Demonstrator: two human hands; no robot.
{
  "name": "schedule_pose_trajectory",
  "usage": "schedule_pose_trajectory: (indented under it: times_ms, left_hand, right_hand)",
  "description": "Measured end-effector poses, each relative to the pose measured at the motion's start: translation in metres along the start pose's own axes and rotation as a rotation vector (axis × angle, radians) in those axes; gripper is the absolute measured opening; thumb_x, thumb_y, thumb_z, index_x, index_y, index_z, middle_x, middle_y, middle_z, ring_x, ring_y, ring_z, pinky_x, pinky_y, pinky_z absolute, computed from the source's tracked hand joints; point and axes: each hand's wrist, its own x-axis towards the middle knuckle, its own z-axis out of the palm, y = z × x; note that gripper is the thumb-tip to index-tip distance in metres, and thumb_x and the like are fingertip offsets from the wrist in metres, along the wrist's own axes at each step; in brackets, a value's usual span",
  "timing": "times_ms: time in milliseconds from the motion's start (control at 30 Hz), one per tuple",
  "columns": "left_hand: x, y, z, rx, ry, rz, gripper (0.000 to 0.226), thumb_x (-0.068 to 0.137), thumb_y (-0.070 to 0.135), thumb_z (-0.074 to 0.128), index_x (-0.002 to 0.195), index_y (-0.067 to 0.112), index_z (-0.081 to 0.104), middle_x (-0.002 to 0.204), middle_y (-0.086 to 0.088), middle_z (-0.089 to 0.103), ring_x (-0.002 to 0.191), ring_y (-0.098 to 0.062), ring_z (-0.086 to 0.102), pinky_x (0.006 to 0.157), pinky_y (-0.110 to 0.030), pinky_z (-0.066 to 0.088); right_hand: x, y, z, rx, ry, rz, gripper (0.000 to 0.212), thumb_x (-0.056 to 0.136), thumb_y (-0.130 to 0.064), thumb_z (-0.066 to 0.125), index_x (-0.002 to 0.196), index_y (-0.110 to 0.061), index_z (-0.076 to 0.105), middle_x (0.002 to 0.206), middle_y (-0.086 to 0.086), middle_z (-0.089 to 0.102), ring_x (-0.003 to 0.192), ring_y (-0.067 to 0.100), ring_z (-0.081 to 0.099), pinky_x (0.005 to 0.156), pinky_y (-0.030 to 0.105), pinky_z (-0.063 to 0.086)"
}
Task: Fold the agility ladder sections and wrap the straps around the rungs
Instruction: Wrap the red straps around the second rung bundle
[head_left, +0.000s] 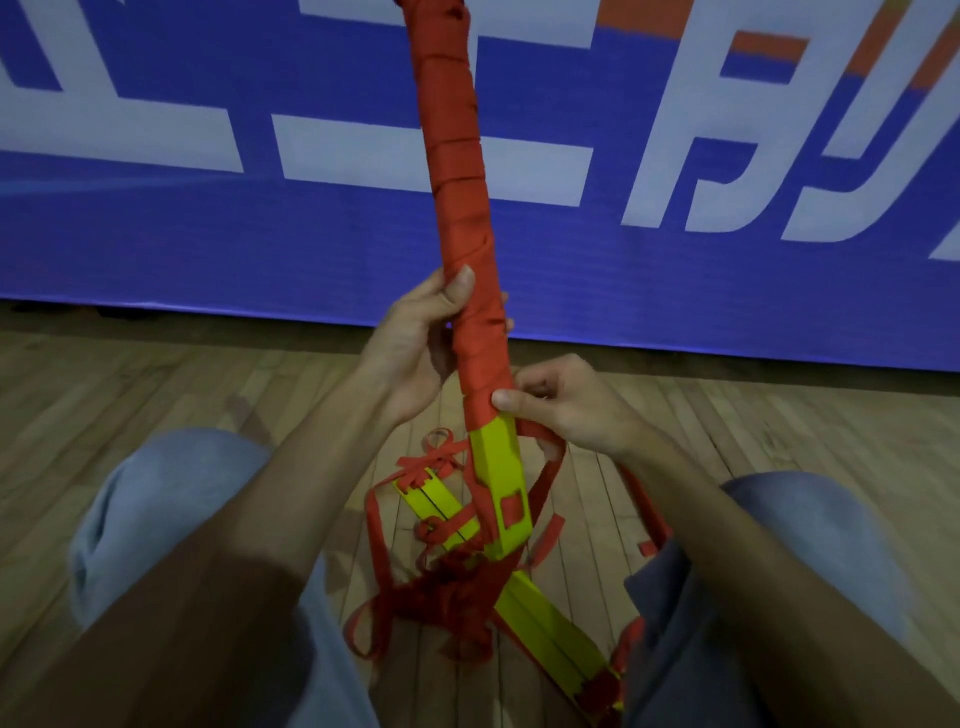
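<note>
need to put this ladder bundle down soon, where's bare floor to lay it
Bare wooden floor lies left, between the blue banner and the left knee; another patch lies right, between banner and right knee. Between the knees it is crowded: loose red straps and yellow rungs tangle below the wrapped bundle that the left hand grips.

Red-strapped bundle of yellow plastic rungs (457, 156) upright centre, left hand (410, 343) on it, right hand (566, 405) just below holding loose red fabric straps (441, 587) trailing onto wooden floor (156, 374), blue banner (208, 234) behind
</note>
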Motion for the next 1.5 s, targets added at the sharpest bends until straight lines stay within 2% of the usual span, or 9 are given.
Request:
schedule_pose_trajectory:
  times_ms: [100, 300, 400, 567, 767, 900, 1100, 1333, 1500]
  left_hand:
    - [0.001, 0.001, -0.002, 0.07, 0.083, 0.067, 0.045, 0.073, 0.031, 0.066, 0.117, 0.018, 0.062, 0.092, -0.006, 0.069, 0.079, -0.02, 0.069, 0.075, -0.029, 0.057]
    - [0.006, -0.002, -0.006, 0.04, 0.301, 0.094, 0.059, 0.071, 0.028, 0.075, 0.127, 0.016, 0.061, 0.092, -0.004, 0.067, 0.08, -0.023, 0.066, 0.066, -0.027, 0.056]
    - [0.011, -0.006, -0.01, 0.052, 0.409, 0.084, 0.052, 0.08, 0.021, 0.076, 0.129, 0.015, 0.061, 0.087, -0.001, 0.065, 0.077, -0.024, 0.063, 0.065, -0.028, 0.057]
    - [0.01, -0.017, -0.008, 0.225, 0.487, 0.076, 0.042, 0.08, 0.022, 0.078, 0.118, 0.02, 0.06, 0.082, -0.006, 0.068, 0.075, -0.024, 0.066, 0.072, -0.037, 0.058]
    - [0.009, -0.003, -0.008, 0.236, 0.443, 0.126, 0.042, 0.086, 0.02, 0.072, 0.125, 0.014, 0.058, 0.075, 0.001, 0.066, 0.053, -0.002, 0.059, 0.062, -0.025, 0.054]
    - [0.004, 0.006, -0.003, 0.042, 0.163, 0.117, 0.039, 0.083, 0.018, 0.07, 0.12, 0.01, 0.061, 0.084, 0.001, 0.072, 0.071, -0.011, 0.067, 0.07, -0.03, 0.056]
    - [-0.007, 0.01, 0.001, -0.284, -0.245, 0.019, 0.044, 0.088, 0.029, 0.047, 0.129, 0.014, 0.053, 0.122, -0.011, 0.066, 0.106, -0.026, 0.067, 0.092, -0.036, 0.054]
    - [-0.003, 0.007, 0.001, -0.102, -0.13, 0.016, 0.038, 0.087, 0.031, 0.049, 0.121, 0.015, 0.056, 0.105, -0.006, 0.072, 0.089, -0.021, 0.071, 0.075, -0.033, 0.059]
    - [0.002, 0.005, -0.003, 0.114, -0.001, 0.063, 0.034, 0.081, 0.032, 0.059, 0.109, 0.013, 0.06, 0.1, -0.008, 0.072, 0.084, -0.025, 0.072, 0.075, -0.037, 0.058]
  right_hand:
    - [0.003, 0.007, 0.003, -0.18, 0.13, 0.042, 0.025, 0.089, -0.034, 0.068, 0.084, -0.01, 0.074, 0.062, -0.012, 0.07, 0.038, 0.019, 0.059, 0.043, 0.012, 0.042]
    - [0.003, 0.004, 0.019, -0.367, 0.127, -0.002, 0.038, 0.09, -0.056, 0.057, 0.109, -0.026, 0.072, 0.095, -0.007, 0.075, 0.069, -0.004, 0.064, 0.062, 0.016, 0.05]
    - [0.003, 0.006, 0.033, -0.6, 0.114, 0.041, 0.055, 0.075, -0.078, 0.054, 0.1, -0.032, 0.069, 0.086, -0.009, 0.072, 0.08, 0.006, 0.065, 0.071, 0.029, 0.052]
    - [0.004, 0.005, 0.047, -0.547, 0.096, 0.081, 0.029, 0.08, -0.052, 0.07, 0.069, -0.026, 0.062, 0.057, -0.008, 0.06, 0.053, 0.005, 0.056, 0.055, 0.022, 0.039]
    - [0.001, 0.001, 0.024, -0.068, 0.131, 0.006, 0.005, 0.081, -0.006, 0.069, 0.083, -0.002, 0.071, 0.075, 0.01, 0.072, 0.065, 0.014, 0.068, 0.06, 0.027, 0.056]
    - [-0.001, -0.001, 0.01, 0.193, 0.028, -0.068, 0.017, 0.082, -0.005, 0.067, 0.093, 0.008, 0.07, 0.092, 0.024, 0.073, 0.087, 0.043, 0.07, 0.076, 0.055, 0.057]
    - [-0.003, -0.006, 0.005, 0.449, -0.213, -0.089, 0.038, 0.077, -0.016, 0.064, 0.106, 0.009, 0.066, 0.097, 0.011, 0.075, 0.093, 0.026, 0.072, 0.081, 0.031, 0.056]
    - [-0.001, -0.005, 0.005, 0.381, -0.111, 0.05, 0.036, 0.081, -0.022, 0.053, 0.097, 0.006, 0.069, 0.085, 0.016, 0.074, 0.078, 0.025, 0.072, 0.072, 0.032, 0.057]
    - [0.002, -0.001, 0.007, -0.116, -0.006, 0.033, 0.039, 0.084, -0.037, 0.061, 0.076, 0.001, 0.065, 0.06, 0.002, 0.063, 0.056, 0.012, 0.059, 0.058, 0.033, 0.046]
